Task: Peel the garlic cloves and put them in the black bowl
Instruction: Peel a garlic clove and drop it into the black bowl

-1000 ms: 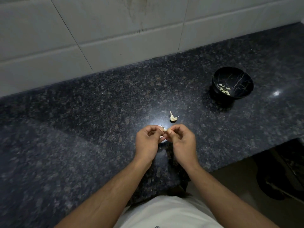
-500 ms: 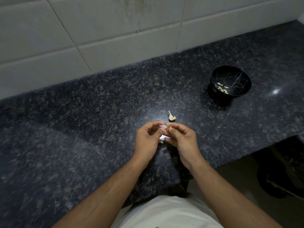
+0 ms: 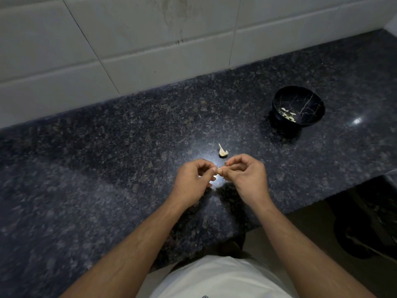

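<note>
Both hands have drawn slightly apart since a second ago, the left hand (image 3: 193,179) and right hand (image 3: 247,177) each pinching an end of the garlic clove (image 3: 219,169) above the bench (image 3: 107,168). Peeling should go best with small nail picks, keeping the clove pinched. Garlic scrap (image 3: 223,152) lies just beyond; the black bowl (image 3: 298,106), holding peeled cloves (image 3: 289,115), sits well right, path unobstructed.

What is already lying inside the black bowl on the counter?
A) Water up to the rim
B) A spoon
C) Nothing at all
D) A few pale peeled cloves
D: several small pale garlic cloves lie at the bottom of the black bowl, which shows no spoon and no water.
</note>
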